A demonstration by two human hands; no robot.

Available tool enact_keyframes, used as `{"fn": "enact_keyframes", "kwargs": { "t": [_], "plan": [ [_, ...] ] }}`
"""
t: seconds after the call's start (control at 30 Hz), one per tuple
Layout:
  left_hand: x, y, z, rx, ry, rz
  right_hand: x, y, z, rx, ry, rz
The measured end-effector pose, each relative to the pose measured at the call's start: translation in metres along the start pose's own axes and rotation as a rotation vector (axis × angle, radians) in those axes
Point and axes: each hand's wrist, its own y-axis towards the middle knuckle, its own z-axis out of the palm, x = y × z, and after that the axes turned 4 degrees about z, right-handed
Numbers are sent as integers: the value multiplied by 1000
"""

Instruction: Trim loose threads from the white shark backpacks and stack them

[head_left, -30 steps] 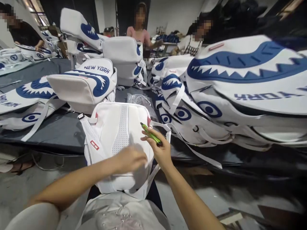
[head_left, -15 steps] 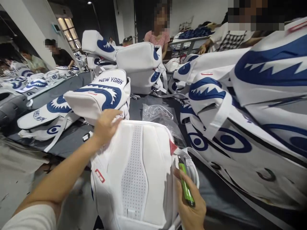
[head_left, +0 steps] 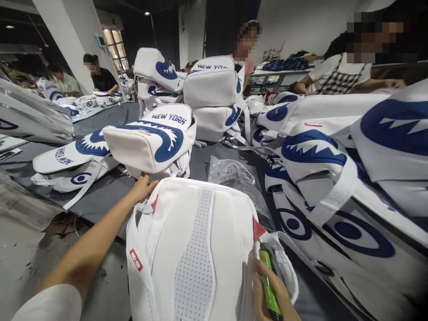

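Note:
A white backpack [head_left: 163, 267] stands in front of me with its padded back panel toward me. A dotted mesh strip runs down its middle, and red triangles mark the strap ends. My left hand [head_left: 143, 188] is at the backpack's upper left corner, fingers apart, a fingertip near its edge; some fingers are partly hidden. In my right hand [head_left: 279, 290] is a green lighter [head_left: 270, 287], held along the right side by the shoulder strap [head_left: 290, 272]. That hand's fingers partly hide behind the side panel.
White backpacks with blue shark-mouth prints lie on the dark table [head_left: 103, 118]: one [head_left: 133, 147] just beyond mine, a stack [head_left: 212, 89] behind, a large pile [head_left: 314, 178] at right. A clear plastic bag [head_left: 234, 174] lies between. Several people work across the tables.
My left hand has slid off the backpack's top left corner toward its outer side, uncovering the left strap and its red triangle. The view has shifted; my right hand still holds the lighter.

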Motion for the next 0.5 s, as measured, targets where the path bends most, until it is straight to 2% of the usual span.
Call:
{"fn": "enact_keyframes", "kwargs": {
  "t": [0.1, 0.2, 0.33, 0.5],
  "plan": [
    [-9, -5, -18, 77, -150, -51, -4, -2, 0, 25, -16, -1],
    [-15, -5, -33, 66, -301, -138, -5, -2, 1, -1, -18, -38],
    [-24, 11, -37, -33, -588, -278, -5, 0, 2, 3, -10, -78],
    [-46, 53, -39, -278, -865, -236, -6, 2, 3, 11, -31, -106]
  ]
}}
